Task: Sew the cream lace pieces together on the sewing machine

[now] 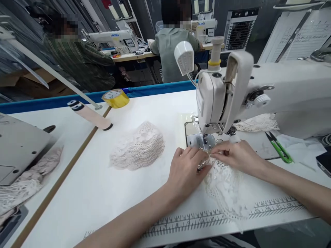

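A white lace piece (224, 189) hangs from under my fingers toward the table's front edge, over the printed ruler. Curled fingers and thumb of my left hand (188, 168) grip the lace's upper edge, just in front of the sewing machine's needle plate (198, 140). My right hand (239, 155) pinches the same edge between thumb and forefinger, close to the left fingertips. The presser foot (205, 140) of the white sewing machine (213, 98) stands right behind both hands. Exactly where the lace meets the foot is hidden by my fingers.
A pile of lace pieces (139, 148) lies left of the machine. Farther left are a thread cone (90, 115) and yellow tape (116, 99). Green-handled snips (280, 148) lie at right. More lace (258, 123) sits behind the needle area. Two people work at machines beyond.
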{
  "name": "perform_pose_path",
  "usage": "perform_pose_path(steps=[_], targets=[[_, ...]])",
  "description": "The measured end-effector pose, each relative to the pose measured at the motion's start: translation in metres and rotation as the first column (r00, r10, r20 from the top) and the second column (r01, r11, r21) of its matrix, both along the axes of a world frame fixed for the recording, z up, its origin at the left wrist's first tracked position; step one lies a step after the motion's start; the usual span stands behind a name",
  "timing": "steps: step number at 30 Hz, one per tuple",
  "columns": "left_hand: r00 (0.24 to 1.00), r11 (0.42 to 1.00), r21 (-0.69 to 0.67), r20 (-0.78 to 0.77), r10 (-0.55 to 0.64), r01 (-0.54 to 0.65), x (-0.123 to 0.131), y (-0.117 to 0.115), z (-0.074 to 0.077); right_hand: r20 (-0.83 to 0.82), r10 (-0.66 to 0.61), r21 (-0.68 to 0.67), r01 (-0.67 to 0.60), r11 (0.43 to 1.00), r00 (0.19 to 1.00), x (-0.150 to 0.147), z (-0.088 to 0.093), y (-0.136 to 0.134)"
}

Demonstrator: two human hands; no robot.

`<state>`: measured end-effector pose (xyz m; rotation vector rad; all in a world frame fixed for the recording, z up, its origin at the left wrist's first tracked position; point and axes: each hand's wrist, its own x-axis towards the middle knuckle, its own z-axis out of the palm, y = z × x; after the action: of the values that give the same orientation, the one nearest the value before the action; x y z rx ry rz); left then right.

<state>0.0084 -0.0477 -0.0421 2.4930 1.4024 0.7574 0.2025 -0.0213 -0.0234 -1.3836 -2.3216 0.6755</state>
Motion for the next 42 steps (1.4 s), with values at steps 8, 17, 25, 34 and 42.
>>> perform_pose_path(steps=[8,17,25,34,42], targets=[[0.961,0.885,0.432,-0.270,-0.056,0.173,-0.002,-0.013,-0.002,0.114,-0.010,0.262,-0.020,0.965,0.993,-0.002,-0.014,0.006],[0.937,0.924,0.360,-0.350,0.004,0.131,0.001,-0.017,0.000,0.361,-0.058,0.634,-0.199,0.747,0.931,0.001,-0.011,-0.022],[0.914,0.914,0.387,-0.402,0.047,0.123,0.005,-0.015,0.000,0.513,-0.162,0.586,-0.205,0.784,0.843,-0.004,-0.017,-0.017],[0.928,0.922,0.373,-0.370,0.047,0.102,0.005,-0.011,-0.002,0.543,-0.184,0.600,-0.225,0.768,0.819,0.000,-0.019,-0.007],[0.935,0.942,0.330,-0.351,0.059,0.065,0.007,-0.007,0.000,0.538,-0.153,0.568,-0.223,0.792,0.829,0.003,-0.021,0.000]])
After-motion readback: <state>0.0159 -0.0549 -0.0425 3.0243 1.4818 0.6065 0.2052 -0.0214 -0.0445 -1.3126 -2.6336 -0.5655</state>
